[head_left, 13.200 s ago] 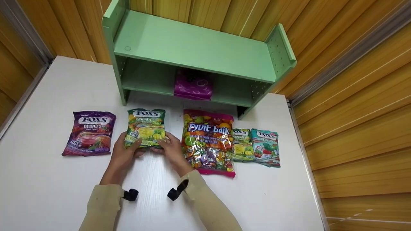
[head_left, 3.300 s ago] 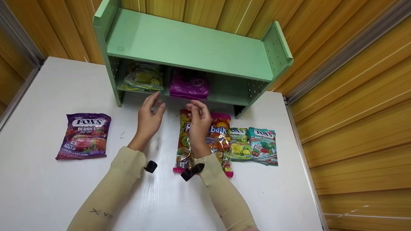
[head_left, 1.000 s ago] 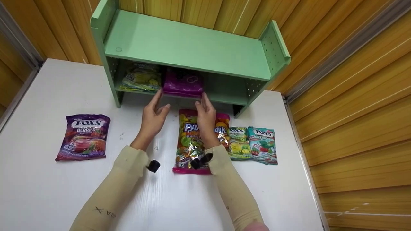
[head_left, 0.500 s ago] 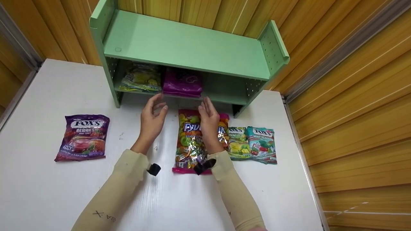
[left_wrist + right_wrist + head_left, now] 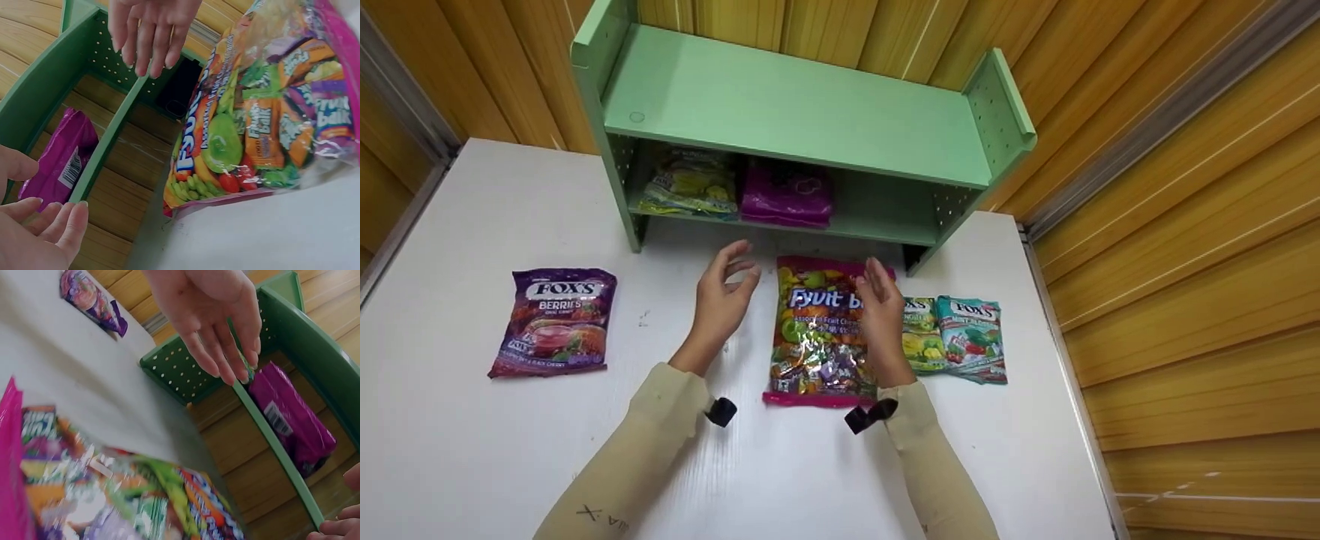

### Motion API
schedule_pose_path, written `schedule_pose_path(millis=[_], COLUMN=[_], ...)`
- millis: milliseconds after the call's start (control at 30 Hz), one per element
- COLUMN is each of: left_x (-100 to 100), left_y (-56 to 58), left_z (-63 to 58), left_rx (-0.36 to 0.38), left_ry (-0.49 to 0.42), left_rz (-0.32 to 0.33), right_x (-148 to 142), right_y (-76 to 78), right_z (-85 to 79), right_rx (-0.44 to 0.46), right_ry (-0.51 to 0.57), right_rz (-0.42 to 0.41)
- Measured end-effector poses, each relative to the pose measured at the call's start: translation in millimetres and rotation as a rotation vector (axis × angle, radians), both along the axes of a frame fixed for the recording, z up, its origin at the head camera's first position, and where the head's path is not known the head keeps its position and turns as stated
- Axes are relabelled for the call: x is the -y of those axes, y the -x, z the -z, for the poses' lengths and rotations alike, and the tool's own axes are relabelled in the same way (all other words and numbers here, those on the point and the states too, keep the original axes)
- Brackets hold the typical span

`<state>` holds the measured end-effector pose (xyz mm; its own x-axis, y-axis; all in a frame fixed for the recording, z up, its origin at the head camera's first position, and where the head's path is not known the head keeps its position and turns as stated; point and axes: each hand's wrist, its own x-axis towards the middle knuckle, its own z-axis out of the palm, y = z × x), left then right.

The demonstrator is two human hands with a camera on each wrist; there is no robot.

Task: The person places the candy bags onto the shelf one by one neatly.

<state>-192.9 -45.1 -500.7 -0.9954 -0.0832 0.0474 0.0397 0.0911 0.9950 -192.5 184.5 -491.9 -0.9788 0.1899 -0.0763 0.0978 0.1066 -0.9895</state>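
Note:
Both hands hover in front of the green shelf, holding nothing. My left hand (image 5: 721, 300) has loosely bent fingers, left of the big Fyvit baik fruit candy bag (image 5: 814, 337). Above that bag's right side is my right hand (image 5: 883, 322), its fingers fairly straight and covering part of the print. On the lower shelf board (image 5: 877, 225) sit a yellow-green candy bag (image 5: 690, 184) at left and a purple bag (image 5: 786, 199) beside it. In the left wrist view the fruit candy bag (image 5: 253, 118) lies on the table and the purple bag (image 5: 62, 163) shows its barcode.
A purple FOX'S Berries bag (image 5: 556, 322) lies on the white table (image 5: 472, 450) at left. Right of the fruit bag are a FOX'S Spring Tea bag (image 5: 922, 349), partly hidden, and a teal FOX'S mint bag (image 5: 973, 341). Wooden panels (image 5: 1200, 300) enclose the table.
The yellow-green bag went from both hands to the shelf's left. The purple bag shifted slightly left. Since then both hands have drawn back from the shelf, the right one also moving right.

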Motion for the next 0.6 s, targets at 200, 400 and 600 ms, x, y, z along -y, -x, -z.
schedule_pose_path(millis=[200,400,600], left_x=[-1,-3,-4], left_y=[-5.7,-12.4,-19.4], left_z=[11.7,21.8,27.3], left_rx=[0.070,0.122,0.163], left_ry=[0.010,0.024,0.020], left_rz=[0.029,0.063,0.112], right_x=[-22,-34,-44], right_y=[-11.6,-20.3,-26.4], right_z=[12.0,18.6,23.5], right_rx=[0.050,0.094,0.094], right_ry=[-0.059,-0.089,-0.083], right_rz=[0.047,0.051,0.074])
